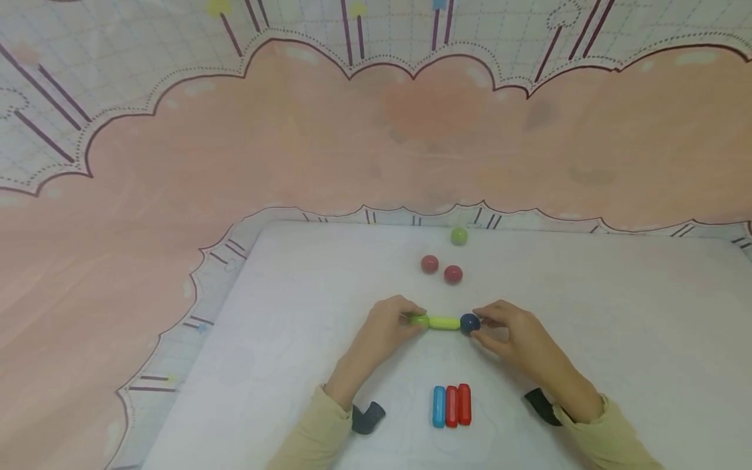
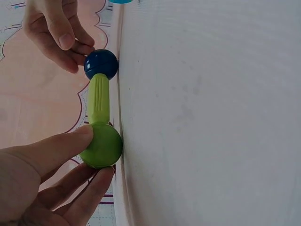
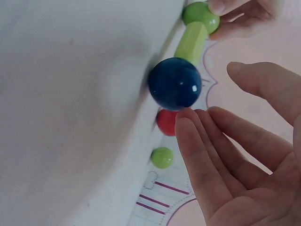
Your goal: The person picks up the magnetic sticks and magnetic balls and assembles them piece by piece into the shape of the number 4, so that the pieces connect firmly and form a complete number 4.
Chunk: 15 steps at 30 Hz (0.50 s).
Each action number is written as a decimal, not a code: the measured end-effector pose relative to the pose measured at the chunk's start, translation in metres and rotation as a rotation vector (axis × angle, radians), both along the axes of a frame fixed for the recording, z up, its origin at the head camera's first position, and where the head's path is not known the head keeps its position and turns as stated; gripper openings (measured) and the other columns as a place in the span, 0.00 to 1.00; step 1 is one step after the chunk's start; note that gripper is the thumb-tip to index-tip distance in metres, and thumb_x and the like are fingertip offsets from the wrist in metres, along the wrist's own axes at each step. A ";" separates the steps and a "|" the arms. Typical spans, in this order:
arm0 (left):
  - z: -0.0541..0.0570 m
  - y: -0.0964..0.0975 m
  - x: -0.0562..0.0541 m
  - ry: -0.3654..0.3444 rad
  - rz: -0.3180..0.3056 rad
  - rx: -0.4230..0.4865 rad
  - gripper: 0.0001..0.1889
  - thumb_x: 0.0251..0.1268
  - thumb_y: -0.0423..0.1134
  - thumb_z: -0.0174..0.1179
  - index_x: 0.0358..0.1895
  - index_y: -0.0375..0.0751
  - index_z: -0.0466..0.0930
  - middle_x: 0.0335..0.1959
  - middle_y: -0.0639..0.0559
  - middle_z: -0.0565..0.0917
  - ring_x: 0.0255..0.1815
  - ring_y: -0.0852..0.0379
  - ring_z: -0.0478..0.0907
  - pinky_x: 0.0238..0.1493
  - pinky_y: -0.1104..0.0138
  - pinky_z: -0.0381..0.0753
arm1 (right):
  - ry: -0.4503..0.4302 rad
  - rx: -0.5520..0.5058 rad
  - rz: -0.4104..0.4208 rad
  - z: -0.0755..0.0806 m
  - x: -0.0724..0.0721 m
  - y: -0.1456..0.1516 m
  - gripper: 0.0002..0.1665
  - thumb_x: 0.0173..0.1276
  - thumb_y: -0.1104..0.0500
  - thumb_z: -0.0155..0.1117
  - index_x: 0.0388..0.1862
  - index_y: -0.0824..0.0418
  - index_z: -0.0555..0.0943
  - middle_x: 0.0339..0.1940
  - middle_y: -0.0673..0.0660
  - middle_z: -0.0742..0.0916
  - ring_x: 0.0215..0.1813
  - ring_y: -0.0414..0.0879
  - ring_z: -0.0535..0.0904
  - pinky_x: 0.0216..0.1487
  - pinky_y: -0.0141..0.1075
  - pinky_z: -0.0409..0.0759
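A light green ribbed rod (image 1: 444,323) lies across the middle of the white table, joined to a green ball (image 2: 102,148) on its left and a dark blue ball (image 3: 175,84) on its right. My left hand (image 1: 389,324) pinches the green ball between thumb and fingers. Around the blue ball's outer side is my right hand (image 1: 519,331). In the right wrist view its thumb (image 3: 256,77) stands apart from that ball, while the straight fingertips (image 3: 186,115) are right at its edge.
Beyond the hands sit two red balls (image 1: 453,274) and a loose green ball (image 1: 459,236) near the table's far edge. Closer to me, a blue rod (image 1: 438,407) lies beside two red rods (image 1: 452,407). Patterned orange cloth (image 1: 376,150) surrounds the white tabletop (image 1: 264,281).
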<state>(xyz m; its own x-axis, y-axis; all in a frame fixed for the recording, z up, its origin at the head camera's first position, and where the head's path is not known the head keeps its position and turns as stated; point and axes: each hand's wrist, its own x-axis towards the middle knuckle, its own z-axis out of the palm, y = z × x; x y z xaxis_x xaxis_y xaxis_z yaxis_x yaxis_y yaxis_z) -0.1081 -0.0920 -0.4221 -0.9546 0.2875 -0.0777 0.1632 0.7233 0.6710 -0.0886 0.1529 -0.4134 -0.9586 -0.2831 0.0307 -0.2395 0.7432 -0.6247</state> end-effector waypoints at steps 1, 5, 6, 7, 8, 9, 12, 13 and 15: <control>0.000 0.000 0.000 0.002 0.000 0.002 0.15 0.62 0.38 0.69 0.52 0.46 0.86 0.48 0.53 0.86 0.48 0.57 0.80 0.54 0.64 0.82 | 0.004 0.000 0.006 0.001 0.001 0.000 0.21 0.60 0.59 0.75 0.53 0.62 0.84 0.45 0.53 0.87 0.48 0.49 0.84 0.51 0.47 0.85; 0.000 0.000 0.000 0.003 0.003 0.009 0.15 0.62 0.37 0.69 0.52 0.46 0.86 0.48 0.53 0.86 0.49 0.56 0.80 0.55 0.63 0.81 | 0.005 -0.001 0.035 0.003 0.006 -0.001 0.20 0.60 0.59 0.75 0.52 0.62 0.85 0.45 0.52 0.87 0.47 0.47 0.83 0.51 0.44 0.85; 0.000 0.000 0.000 0.001 0.003 0.010 0.15 0.62 0.37 0.69 0.52 0.46 0.86 0.48 0.53 0.86 0.49 0.56 0.80 0.55 0.63 0.81 | 0.000 0.001 0.043 0.004 0.007 -0.001 0.20 0.60 0.59 0.75 0.51 0.62 0.85 0.46 0.52 0.87 0.47 0.46 0.83 0.51 0.44 0.85; 0.000 0.000 0.000 0.000 0.003 0.010 0.15 0.62 0.37 0.69 0.52 0.46 0.86 0.48 0.53 0.86 0.49 0.56 0.80 0.55 0.63 0.81 | -0.005 0.005 0.049 0.005 0.009 -0.001 0.20 0.60 0.59 0.75 0.51 0.62 0.85 0.46 0.52 0.87 0.47 0.46 0.83 0.51 0.44 0.85; 0.000 0.001 0.000 -0.003 0.002 0.011 0.15 0.62 0.37 0.69 0.52 0.46 0.86 0.49 0.53 0.86 0.49 0.56 0.80 0.55 0.63 0.81 | -0.013 0.010 0.057 0.005 0.010 -0.002 0.20 0.60 0.58 0.75 0.51 0.62 0.85 0.45 0.52 0.87 0.46 0.46 0.82 0.51 0.43 0.85; 0.000 0.001 0.000 -0.005 0.002 0.010 0.15 0.62 0.37 0.69 0.52 0.46 0.86 0.49 0.53 0.85 0.49 0.56 0.80 0.55 0.63 0.81 | -0.022 0.017 0.065 0.006 0.012 -0.003 0.20 0.60 0.57 0.75 0.51 0.62 0.85 0.45 0.52 0.87 0.46 0.45 0.82 0.51 0.43 0.85; 0.000 0.001 0.000 -0.010 0.001 0.012 0.15 0.62 0.37 0.69 0.53 0.46 0.85 0.48 0.53 0.85 0.49 0.56 0.80 0.55 0.63 0.81 | -0.056 0.041 0.086 0.008 0.016 -0.005 0.21 0.60 0.55 0.76 0.51 0.60 0.85 0.44 0.51 0.86 0.45 0.44 0.81 0.51 0.43 0.85; 0.000 0.001 0.000 -0.011 0.002 0.012 0.15 0.62 0.37 0.69 0.53 0.46 0.85 0.49 0.53 0.85 0.49 0.56 0.80 0.55 0.63 0.81 | -0.065 0.048 0.091 0.008 0.017 -0.005 0.21 0.59 0.54 0.76 0.51 0.59 0.85 0.43 0.50 0.86 0.44 0.43 0.81 0.51 0.43 0.85; 0.000 0.001 -0.001 -0.015 0.002 0.010 0.15 0.62 0.37 0.68 0.53 0.46 0.85 0.49 0.53 0.85 0.49 0.56 0.80 0.55 0.63 0.81 | -0.081 0.056 0.103 0.009 0.019 -0.006 0.22 0.59 0.53 0.76 0.51 0.58 0.85 0.42 0.49 0.86 0.44 0.42 0.80 0.50 0.42 0.85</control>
